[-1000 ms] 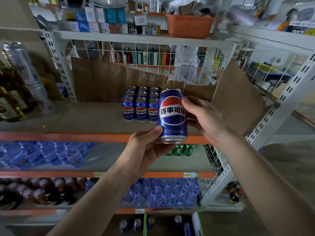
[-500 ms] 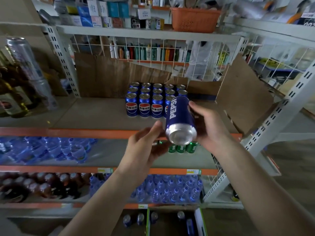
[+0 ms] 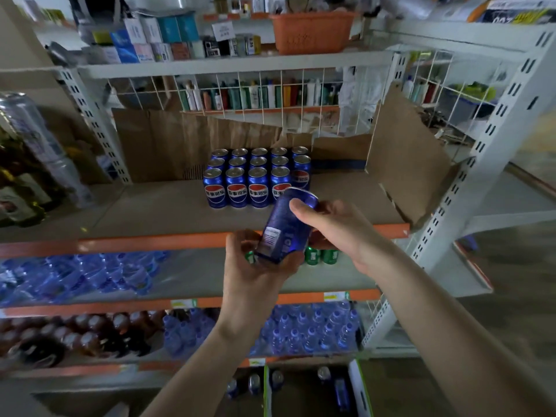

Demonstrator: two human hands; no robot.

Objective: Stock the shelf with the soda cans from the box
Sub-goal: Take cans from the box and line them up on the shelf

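Both hands on one can [image 3: 284,225], tilted in mid-air before the shelf [image 3: 168,239]: left hand [image 3: 258,266] cups its base, right hand [image 3: 328,227] grips the top. A loose hold risks a drop, or a knock to the stocked cans [image 3: 255,179].

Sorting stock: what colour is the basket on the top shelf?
Orange basket, head view.

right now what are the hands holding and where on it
Both hold one blue soda can, tilted. The left hand cups its lower end; the right hand grips the upper part, thumb across the side near the top.
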